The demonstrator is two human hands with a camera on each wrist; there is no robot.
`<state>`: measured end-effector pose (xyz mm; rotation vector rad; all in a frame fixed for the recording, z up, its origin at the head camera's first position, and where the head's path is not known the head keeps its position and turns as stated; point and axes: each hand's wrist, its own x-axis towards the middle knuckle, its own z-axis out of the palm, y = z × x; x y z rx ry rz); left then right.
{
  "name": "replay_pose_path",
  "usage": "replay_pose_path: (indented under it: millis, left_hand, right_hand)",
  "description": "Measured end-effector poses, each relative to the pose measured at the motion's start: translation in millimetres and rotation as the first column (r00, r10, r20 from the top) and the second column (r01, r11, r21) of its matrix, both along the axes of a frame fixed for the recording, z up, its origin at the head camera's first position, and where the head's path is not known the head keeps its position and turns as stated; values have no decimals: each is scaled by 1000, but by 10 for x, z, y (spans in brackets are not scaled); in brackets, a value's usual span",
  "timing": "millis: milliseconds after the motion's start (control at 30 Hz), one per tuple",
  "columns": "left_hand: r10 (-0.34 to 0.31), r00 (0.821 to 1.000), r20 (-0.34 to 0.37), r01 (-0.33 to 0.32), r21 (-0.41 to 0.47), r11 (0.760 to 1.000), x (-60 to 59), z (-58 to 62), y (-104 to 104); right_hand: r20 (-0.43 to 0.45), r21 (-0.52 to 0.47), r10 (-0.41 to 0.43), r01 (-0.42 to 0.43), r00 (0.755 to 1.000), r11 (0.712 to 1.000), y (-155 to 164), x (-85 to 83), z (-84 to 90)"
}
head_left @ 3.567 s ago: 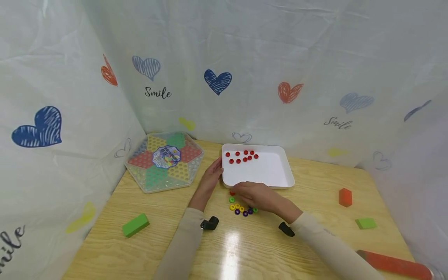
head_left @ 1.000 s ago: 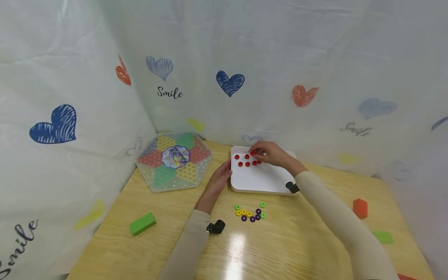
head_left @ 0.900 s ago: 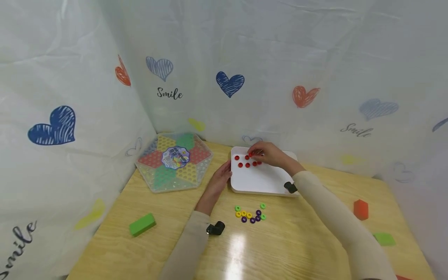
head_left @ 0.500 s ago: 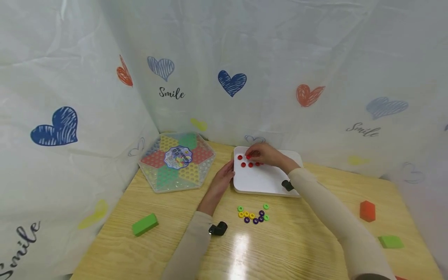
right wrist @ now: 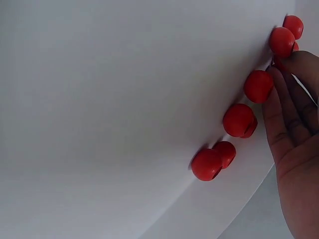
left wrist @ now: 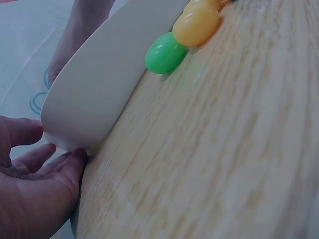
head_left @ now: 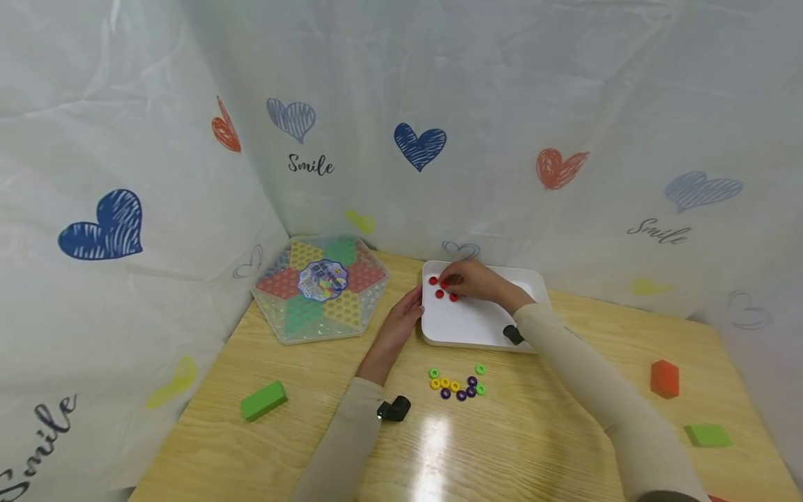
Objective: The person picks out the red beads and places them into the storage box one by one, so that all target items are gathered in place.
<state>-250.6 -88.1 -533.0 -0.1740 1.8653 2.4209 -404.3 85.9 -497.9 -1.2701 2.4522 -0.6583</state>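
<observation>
My left hand [head_left: 398, 328] lies against the left side of the white tray [head_left: 467, 335]; in the left wrist view its fingers are extended, with thumb and fingertips touching the tray's outer wall. Over the tray's back left, my right hand [head_left: 473, 280] pinches a red bead [head_left: 444, 284] between thumb and fingertips, close to the tray floor. Several other red beads [right wrist: 207, 164] lie around it in the tray, some hidden behind the hand in the head view. Yellow beads [head_left: 445, 383], purple beads [head_left: 461, 395] and green beads [head_left: 434, 373] lie on the table before the tray.
A hexagonal Chinese checkers board [head_left: 323, 289] sits at the back left. One green block [head_left: 263, 401] lies on the left; a red block [head_left: 665, 378] and another green block [head_left: 707, 436] are on the right. A curtain with hearts stands behind the table.
My right hand has gone from the loose beads on the table to the tray, then shifted left among the red beads there. My left hand stays at the tray's side.
</observation>
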Motion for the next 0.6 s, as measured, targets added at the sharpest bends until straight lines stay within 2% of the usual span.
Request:
replay_pose_path:
  millis: [233,433,600]
  left_hand:
    - [-20,1000,15,20,-6,1000,-16,33,45]
    - [4,1000,16,-4,-3,1000,-21,23,64]
    - [22,999,26,-21,-27,999,-13,-34,17]
  right_hand:
    - [-8,1,-28,28,1000,1000,82,79,118]
    - [6,-51,-96,97,995,994,190,137,220]
    - [4,-84,-110,110,994,990,266,199,284]
